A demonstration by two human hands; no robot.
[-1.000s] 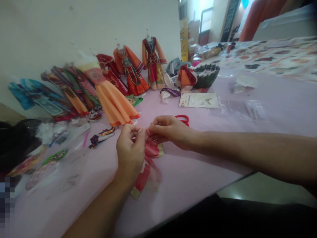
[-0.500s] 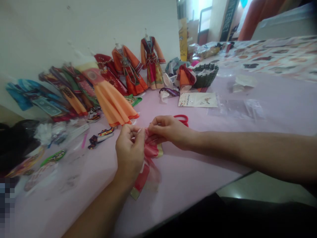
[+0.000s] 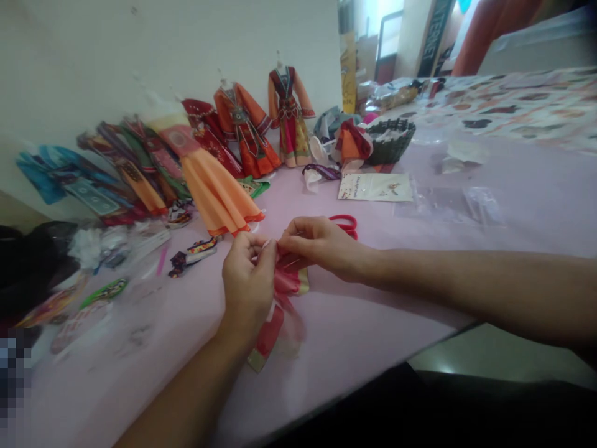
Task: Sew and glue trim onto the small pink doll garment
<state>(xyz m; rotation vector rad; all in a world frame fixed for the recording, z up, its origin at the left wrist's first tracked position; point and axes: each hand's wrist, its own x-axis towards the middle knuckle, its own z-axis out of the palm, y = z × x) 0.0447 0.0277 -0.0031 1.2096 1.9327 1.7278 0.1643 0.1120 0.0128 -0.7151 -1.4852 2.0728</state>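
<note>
A small pink-red cloth piece (image 3: 288,284) with pale gold edging hangs between my fingertips over the table. A sheer strip and a red band trail down from it toward me. My left hand (image 3: 246,277) pinches its upper part between thumb and fingers. From the other side, my right hand (image 3: 319,244) is closed on the same spot, fingertips nearly touching the left ones. Whether a needle or thread is between them is too small to tell. Red-handled scissors (image 3: 351,219) lie just behind my right hand, partly hidden by it.
Behind my hands stands a doll-sized peach dress (image 3: 212,180), with several other small costumes (image 3: 242,127) along the wall. A dark woven basket (image 3: 392,142) holds cloth at the back. Left are plastic bags (image 3: 100,249) and patterned ribbon (image 3: 193,254); a white card (image 3: 375,187) lies right.
The whole view has shifted slightly, so things sit a little further right. Both hands keep their pinch on the cloth, with hardly any movement.
</note>
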